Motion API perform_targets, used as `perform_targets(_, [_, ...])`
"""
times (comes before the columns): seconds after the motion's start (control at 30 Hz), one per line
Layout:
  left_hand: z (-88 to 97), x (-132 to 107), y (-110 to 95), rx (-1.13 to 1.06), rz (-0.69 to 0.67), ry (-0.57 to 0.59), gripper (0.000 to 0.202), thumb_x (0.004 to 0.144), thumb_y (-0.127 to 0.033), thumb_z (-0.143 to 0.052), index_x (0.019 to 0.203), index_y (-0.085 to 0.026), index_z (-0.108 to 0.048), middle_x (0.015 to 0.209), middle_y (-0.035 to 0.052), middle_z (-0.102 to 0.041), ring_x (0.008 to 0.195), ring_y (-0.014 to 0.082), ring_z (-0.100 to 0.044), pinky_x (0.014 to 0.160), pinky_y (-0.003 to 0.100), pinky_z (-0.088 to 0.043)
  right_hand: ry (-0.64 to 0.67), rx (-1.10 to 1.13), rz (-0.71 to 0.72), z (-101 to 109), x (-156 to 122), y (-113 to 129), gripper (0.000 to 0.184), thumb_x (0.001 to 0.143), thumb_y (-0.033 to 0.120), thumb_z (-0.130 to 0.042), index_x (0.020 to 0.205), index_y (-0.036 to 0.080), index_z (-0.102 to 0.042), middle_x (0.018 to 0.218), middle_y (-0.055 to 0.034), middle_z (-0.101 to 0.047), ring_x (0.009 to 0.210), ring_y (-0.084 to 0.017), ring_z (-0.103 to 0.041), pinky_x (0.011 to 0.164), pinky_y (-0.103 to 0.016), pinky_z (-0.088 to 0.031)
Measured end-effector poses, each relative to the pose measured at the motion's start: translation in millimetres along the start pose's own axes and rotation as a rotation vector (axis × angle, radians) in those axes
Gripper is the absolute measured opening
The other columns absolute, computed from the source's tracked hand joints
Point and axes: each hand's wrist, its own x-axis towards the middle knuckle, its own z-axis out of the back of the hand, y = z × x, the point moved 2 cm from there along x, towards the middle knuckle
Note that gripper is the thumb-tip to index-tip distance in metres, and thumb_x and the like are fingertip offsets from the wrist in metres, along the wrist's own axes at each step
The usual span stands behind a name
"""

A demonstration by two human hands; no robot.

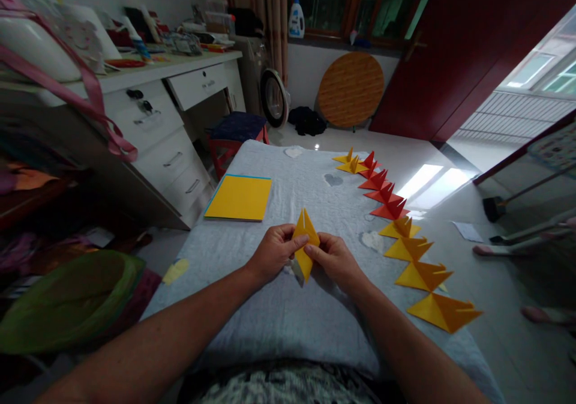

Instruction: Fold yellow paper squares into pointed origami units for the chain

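Observation:
A folded yellow paper piece (305,240), diamond-shaped with a slit at its upper tip, is held just above the grey cloth-covered table (288,308). My left hand (273,252) pinches its left side with thumb and fingers. My right hand (333,259) pinches its right side. Both hands are closed on the paper. A stack of yellow paper sheets (239,197) lies flat to the left. Along the table's right edge runs a row of finished folded pieces: several yellow ones (423,275) nearer me, red ones (382,194) beyond, and yellow ones (351,162) at the far end.
A white desk with drawers (171,122) stands at the left, cluttered on top. A red stool with a dark cushion (236,131) sits beyond the table. A round wooden board (351,89) leans on the far wall. A green bag (67,299) lies at lower left.

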Motion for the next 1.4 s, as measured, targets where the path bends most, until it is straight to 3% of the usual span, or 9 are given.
perform_targets(0.27, [6.3, 4, -2, 0.006, -0.074, -0.150, 0.037, 0.076, -0.048, -0.077, 0.072, -0.014, -0.062, 0.057, -0.0054, -0.052, 0.049, 0.0063, -0.042, 0.046, 0.018, -0.032, 0.125, -0.059, -0.107, -6, -5, 0, 0.035, 0.072, 0.047, -0.077, 0.069, 0.016, -0.063, 0.053, 0.0035, -0.056, 0.043, -0.006, -0.043, 0.042, -0.019, -0.030])
perform_targets(0.6, [9.7, 9, 0, -0.188, -0.020, -0.201, 0.040, 0.071, -0.048, -0.081, 0.086, -0.016, -0.061, 0.069, -0.0024, -0.065, 0.054, 0.0088, -0.055, 0.051, 0.019, -0.043, 0.259, -0.113, -0.118, 0, -10, 5, 0.028, 0.071, 0.040, -0.070, 0.060, 0.018, -0.056, 0.049, 0.0030, -0.055, 0.041, -0.007, -0.041, 0.042, -0.020, -0.028])
perform_targets(0.67, [10.9, 11, 1, -0.221, 0.008, -0.176, 0.042, 0.072, -0.047, -0.080, 0.093, -0.017, -0.060, 0.073, -0.0021, -0.066, 0.053, 0.0077, -0.054, 0.049, 0.018, -0.039, 0.206, -0.135, -0.030, 4, -12, 10, 0.024, 0.075, 0.038, -0.065, 0.062, 0.019, -0.057, 0.051, 0.0034, -0.052, 0.044, -0.008, -0.041, 0.045, -0.022, -0.030])
perform_targets(0.77, [10.0, 12, 2, -0.277, 0.076, -0.063, 0.048, 0.074, -0.045, -0.078, 0.106, -0.018, -0.055, 0.073, -0.0035, -0.064, 0.049, 0.0061, -0.050, 0.045, 0.016, -0.033, -0.099, -0.322, 0.296, 11, -13, 17, 0.004, 0.077, 0.023, -0.059, 0.079, 0.020, -0.061, 0.065, 0.0019, -0.055, 0.058, -0.013, -0.048, 0.055, -0.025, -0.040])
perform_targets(0.83, [8.7, 11, 3, -0.279, 0.107, 0.007, 0.049, 0.077, -0.046, -0.075, 0.110, -0.019, -0.052, 0.069, -0.0057, -0.061, 0.045, 0.0049, -0.045, 0.043, 0.015, -0.029, -0.208, -0.513, 0.518, 12, -14, 20, 0.029, 0.072, 0.012, -0.055, 0.098, 0.022, -0.062, 0.087, -0.0032, -0.060, 0.080, -0.019, -0.056, 0.070, -0.031, -0.047])
perform_targets(0.9, [8.0, 9, 4, -0.245, 0.119, 0.044, 0.044, 0.081, -0.048, -0.071, 0.108, -0.020, -0.050, 0.063, -0.0083, -0.054, 0.040, 0.0039, -0.037, 0.040, 0.015, -0.024, -0.184, -0.673, 0.652, 9, -15, 18, 0.049, 0.068, 0.005, -0.051, 0.113, 0.023, -0.061, 0.107, -0.0082, -0.059, 0.102, -0.024, -0.056, 0.086, -0.040, -0.049])
perform_targets(1.1, [4.8, 3, 5, -0.186, 0.184, 0.176, 0.039, 0.086, -0.046, -0.064, 0.110, -0.021, -0.046, 0.058, -0.0112, -0.042, 0.039, 0.0043, -0.028, 0.040, 0.016, -0.018, -0.181, -0.878, 0.712, 12, -18, 14, 0.036, 0.080, 0.006, -0.054, 0.107, 0.026, -0.067, 0.117, -0.0093, -0.054, 0.111, -0.027, -0.049, 0.091, -0.044, -0.047])
perform_targets(1.27, [0.2, 2, 3, -0.113, 0.208, 0.236, 0.049, 0.088, -0.046, -0.060, 0.124, -0.020, -0.040, 0.061, -0.0115, -0.040, 0.040, 0.0047, -0.028, 0.043, 0.017, -0.021, -0.100, -0.887, 0.789, 13, -18, 15, 0.027, 0.084, 0.006, -0.056, 0.100, 0.023, -0.070, 0.104, -0.0079, -0.060, 0.100, -0.024, -0.052, 0.085, -0.040, -0.047])
perform_targets(1.4, [11.2, 6, -2, 0.249, -0.021, -0.017, 0.057, 0.085, -0.033, -0.061, 0.135, -0.019, -0.038, 0.086, -0.0015, -0.057, 0.060, 0.0100, -0.049, 0.058, 0.023, -0.041, -0.091, -0.959, 0.781, 13, -16, 12, 0.022, 0.087, 0.006, -0.054, 0.095, 0.020, -0.069, 0.094, -0.0086, -0.063, 0.089, -0.023, -0.052, 0.079, -0.038, -0.047])
